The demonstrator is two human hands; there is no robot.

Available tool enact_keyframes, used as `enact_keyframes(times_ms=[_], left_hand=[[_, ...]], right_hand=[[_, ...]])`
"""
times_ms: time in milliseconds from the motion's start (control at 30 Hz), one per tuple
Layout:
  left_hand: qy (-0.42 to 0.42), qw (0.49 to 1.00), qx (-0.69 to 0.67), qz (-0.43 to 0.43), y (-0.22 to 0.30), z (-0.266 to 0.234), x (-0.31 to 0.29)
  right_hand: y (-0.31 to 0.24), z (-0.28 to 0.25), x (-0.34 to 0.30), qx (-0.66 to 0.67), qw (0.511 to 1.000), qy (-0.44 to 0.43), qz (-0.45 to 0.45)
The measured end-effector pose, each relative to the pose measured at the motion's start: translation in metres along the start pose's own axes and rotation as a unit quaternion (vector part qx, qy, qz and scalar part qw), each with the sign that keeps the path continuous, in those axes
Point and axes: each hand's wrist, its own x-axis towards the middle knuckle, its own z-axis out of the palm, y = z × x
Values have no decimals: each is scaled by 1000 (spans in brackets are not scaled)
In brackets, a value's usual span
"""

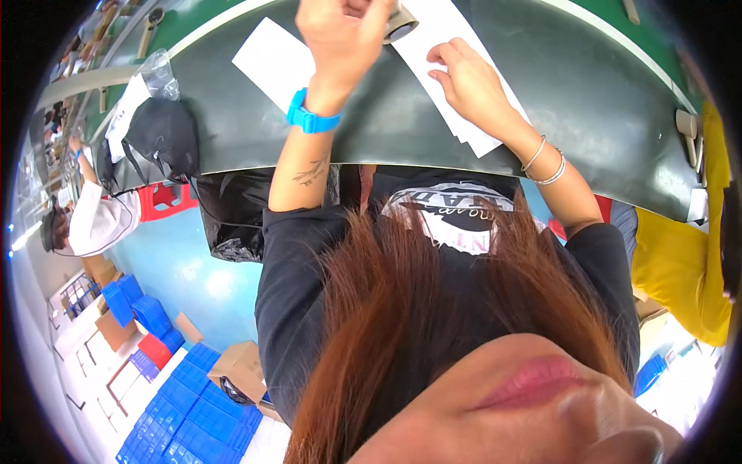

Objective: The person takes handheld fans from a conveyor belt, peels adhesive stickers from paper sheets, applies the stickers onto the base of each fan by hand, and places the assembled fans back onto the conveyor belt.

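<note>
My left hand point(340, 35), with a blue band on its wrist, is at the top edge over the dark green table point(224, 85). Its fingers curl inward and are partly cut off by the picture edge; what they grip is hidden. Beside its thumb side is a beige object with a dark round end point(401, 29), whose kind I cannot make out. Loosely bent and apart, the fingers of my right hand point(468, 85) hover at a stack of long white paper sheets point(483, 143), holding nothing visible. Another white sheet point(272, 66) lies left of my left wrist.
A black bag point(164, 131) and a clear plastic bag point(158, 73) sit on the table's left. A beige handled tool point(686, 127) is at the right edge. Co-workers are at the left and in yellow point(676, 255) on the right. Blue crates point(189, 410) and a carton point(239, 371) stand behind me.
</note>
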Motion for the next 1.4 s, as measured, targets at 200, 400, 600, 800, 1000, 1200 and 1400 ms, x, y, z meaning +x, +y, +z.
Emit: enact_keyframes(times_ms=[200,400,600,800,1000,1200,1400], left_hand=[[5,979,-193,-70,-10,8,-9],[-34,967,-201,-152,-36,-9,-21],[-139,979,-83,-126,-15,-15,-13],[-134,937,-179,-269,14,-16,-12],[-117,983,-28,-137,17,-11,-25],[-150,966,-54,-204,37,-11,-27],[-140,989,29,-29,32,-8,-32]], right_hand=[[2,-1,0,93,995,5,37],[3,-3,2,91,995,-8,34],[-2,-5,2,62,997,-23,44],[5,-19,1,306,945,-62,101],[-1,-48,1,454,887,-2,91],[-21,-83,-14,496,861,81,80],[-24,-83,-29,504,855,109,56]])
